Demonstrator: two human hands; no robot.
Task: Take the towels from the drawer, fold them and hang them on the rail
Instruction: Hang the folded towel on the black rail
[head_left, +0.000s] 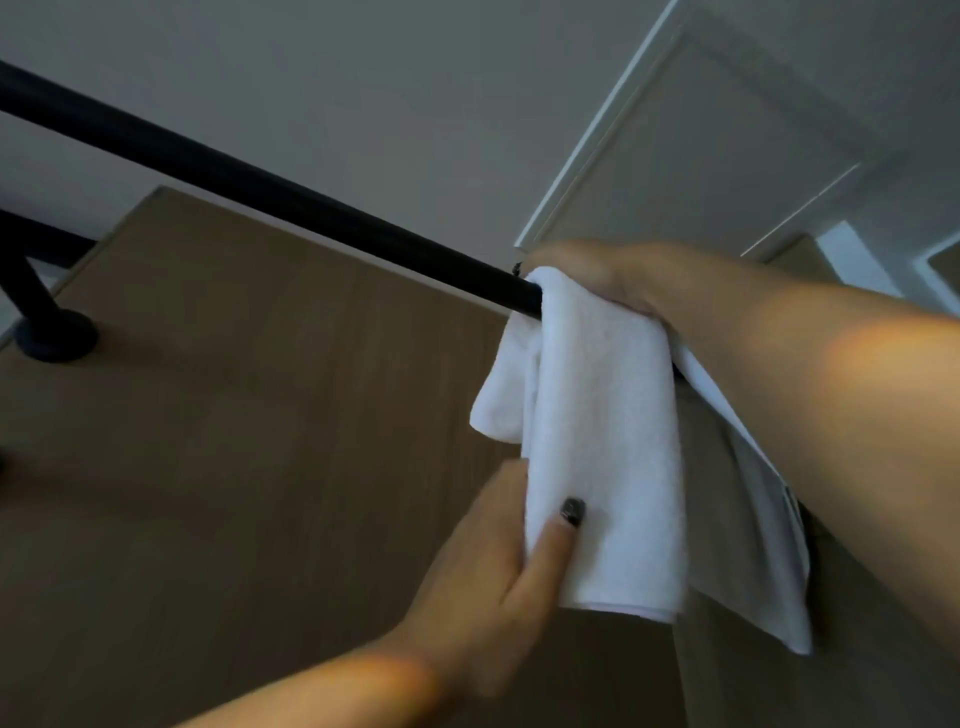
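A white towel (597, 415) hangs folded over the right part of a black rail (249, 179) that runs from upper left to the middle. My right hand (608, 278) lies on top of the towel where it crosses the rail, fingers curled over the fold. My left hand (498, 566) pinches the towel's lower left edge, thumb on the front face. Behind the white towel hangs a second, greyer cloth (748, 545), partly hidden by my right forearm.
The rail's black bracket and round foot (54, 338) are fixed to a brown wooden panel (234, 415) at the left. A grey wall and a white panelled door (701, 145) lie behind and to the right.
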